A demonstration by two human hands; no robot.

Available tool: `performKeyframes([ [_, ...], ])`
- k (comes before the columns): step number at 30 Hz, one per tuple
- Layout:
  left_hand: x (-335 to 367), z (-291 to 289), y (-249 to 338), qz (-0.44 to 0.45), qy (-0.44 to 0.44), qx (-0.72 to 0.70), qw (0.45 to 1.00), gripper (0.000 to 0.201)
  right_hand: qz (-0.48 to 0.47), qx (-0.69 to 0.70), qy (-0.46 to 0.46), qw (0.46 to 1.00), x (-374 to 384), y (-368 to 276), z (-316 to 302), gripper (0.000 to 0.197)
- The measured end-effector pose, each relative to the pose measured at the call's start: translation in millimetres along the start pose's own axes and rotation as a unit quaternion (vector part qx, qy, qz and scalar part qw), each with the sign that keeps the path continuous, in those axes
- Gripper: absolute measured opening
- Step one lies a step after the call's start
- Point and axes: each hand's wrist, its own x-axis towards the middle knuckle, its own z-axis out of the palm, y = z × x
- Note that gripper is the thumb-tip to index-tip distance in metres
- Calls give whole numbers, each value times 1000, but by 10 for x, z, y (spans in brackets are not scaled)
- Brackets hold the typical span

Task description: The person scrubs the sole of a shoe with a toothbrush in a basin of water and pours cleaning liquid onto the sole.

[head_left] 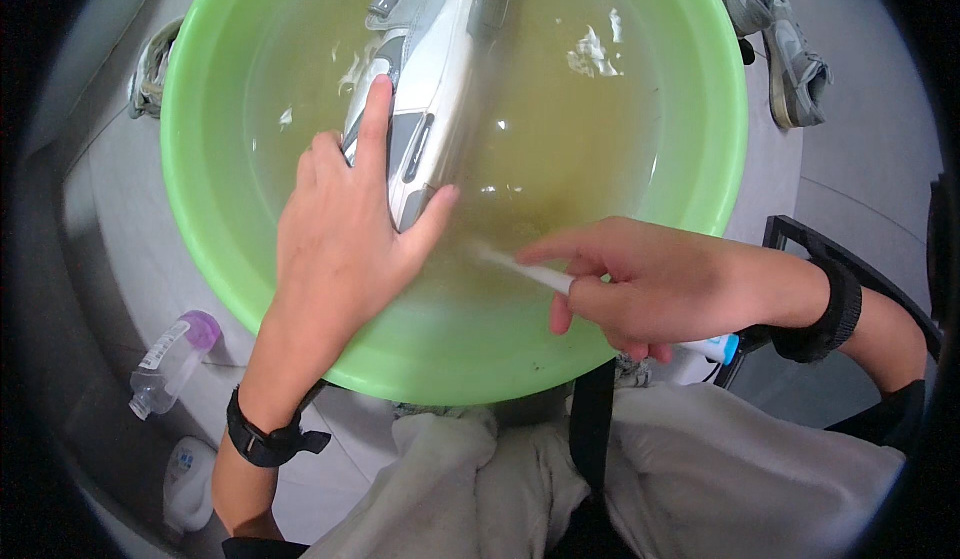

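Observation:
A grey and white shoe (440, 89) lies on its side, partly under the cloudy yellowish water in a round green basin (705, 89). My left hand (345, 209) grips its near end, index finger stretched along the upper and thumb at the sole side. Just to the right, my right hand (640, 284) is closed around a slim white toothbrush (545, 276) with a thicker, blue-tipped rear end. The toothbrush's front end is blurred, near the water and a little apart from the shoe. The shoe's far end reaches the top of the picture.
More shoes stand on the tiled floor: one (155, 69) left of the basin, others (795, 69) to its right. A clear bottle with a purple base (175, 359) lies at lower left, near a white bottle (190, 484). A black-framed stool (810, 244) is at right.

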Motion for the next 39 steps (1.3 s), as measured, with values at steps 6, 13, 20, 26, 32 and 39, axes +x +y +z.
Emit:
performKeyframes([
  [6,11,-113,8,-75,-84,-98,989,77,-38,26,30,998,100,125,50,51],
  [13,-2,-68,-48,-72,-72,-155,983,81,-72,28,66,995,-66,134,70,43],
  [20,-26,-29,-49,-59,-51,-179,981,81,-21,-58,113,992,-72,199,52,43],
  [26,-11,-58,0,-79,-75,-148,983,81,-156,-162,134,965,-34,285,188,39],
  [32,-15,-27,-2,-64,-56,-138,987,80,-103,-79,151,980,-4,247,122,36],
  [39,-13,-34,-32,-61,-44,-118,990,79,-239,-292,152,914,-54,305,150,36],
])
